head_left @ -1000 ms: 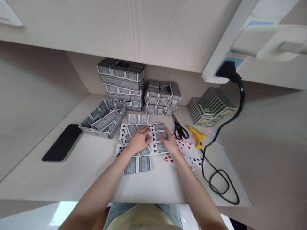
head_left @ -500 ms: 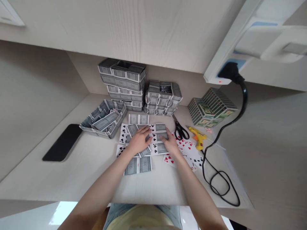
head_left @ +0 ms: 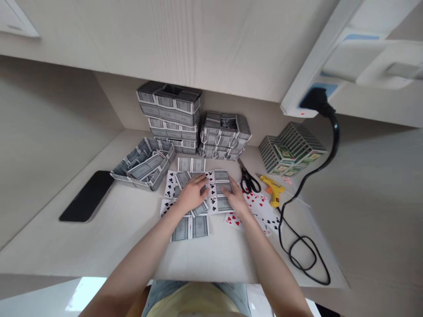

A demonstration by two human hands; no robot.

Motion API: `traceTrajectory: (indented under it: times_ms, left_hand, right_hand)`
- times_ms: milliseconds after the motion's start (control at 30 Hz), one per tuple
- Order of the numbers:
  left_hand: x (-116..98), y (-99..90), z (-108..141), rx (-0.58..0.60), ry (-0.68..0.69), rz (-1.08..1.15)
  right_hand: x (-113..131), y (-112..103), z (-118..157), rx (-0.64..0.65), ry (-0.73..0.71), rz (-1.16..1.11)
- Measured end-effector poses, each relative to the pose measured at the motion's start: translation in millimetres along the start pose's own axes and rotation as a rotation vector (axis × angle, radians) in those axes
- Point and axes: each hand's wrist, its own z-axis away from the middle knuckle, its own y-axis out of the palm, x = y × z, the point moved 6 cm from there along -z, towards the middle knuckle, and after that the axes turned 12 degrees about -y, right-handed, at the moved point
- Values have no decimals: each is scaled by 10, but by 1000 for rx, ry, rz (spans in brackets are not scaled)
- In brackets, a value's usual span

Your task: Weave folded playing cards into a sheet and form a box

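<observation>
Left hand (head_left: 192,193), right hand (head_left: 235,197) (unmoved) on cards (head_left: 221,176)

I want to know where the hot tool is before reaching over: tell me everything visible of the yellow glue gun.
The glue gun looks plastic, yellow with an orange trigger. It lies on its side at the right of the desk, nozzle towards the scissors, handle beside loose cards. A black cord runs from its handle. Neither the left hand nor right hand touches it.
</observation>
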Motion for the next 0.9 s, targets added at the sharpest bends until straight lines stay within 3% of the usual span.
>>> traceTrajectory:
  times_ms: [367,900]
  left_hand:
    - [9,10,6,-15,1,-6]
    - [1,8,16,1,12,-6]
  right_hand:
    - [-42,2,1,4,60,-88]
    - [15,19,-49,36,24,-116]
